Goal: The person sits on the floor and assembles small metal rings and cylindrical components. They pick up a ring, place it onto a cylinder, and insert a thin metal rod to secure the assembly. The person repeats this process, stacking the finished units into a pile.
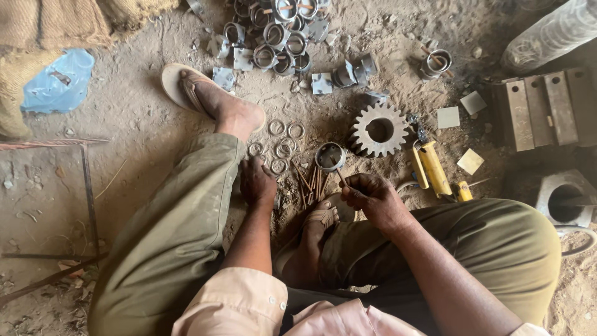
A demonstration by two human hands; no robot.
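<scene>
The person is sitting on a dirt floor (130, 112) with knees spread, and the head camera is looking straight down between them. The left hand (257, 182) is reaching down to the ground just below a scatter of small metal rings (281, 148); its fingers are curling under, so what they are pinching, if anything, cannot be made out. The right hand (372, 198) is closing around a thin rusty rod (340, 174), whose upper end is poking toward a short metal sleeve (330, 155) standing on the ground. Whether the rod tip is touching the sleeve is hard to tell. Between the two hands a small bundle of similar rusty rods (309, 182) is lying on the dirt, partly hidden by the sandalled right foot (320, 221).

The left foot (214, 99), in a sandal, is resting above the rings. Right of the sleeve a large steel gear (379, 130) is lying flat, and beside it a yellow tool (430, 167) whose lower end is disappearing behind the right knee. At the top edge a heap of sleeves and square plates (273, 37) is being cut off by the frame. Heavy steel blocks (541, 109) are sitting at the right, and a blue plastic bag (60, 81) is lying at the left beside burlap sacking (56, 25).
</scene>
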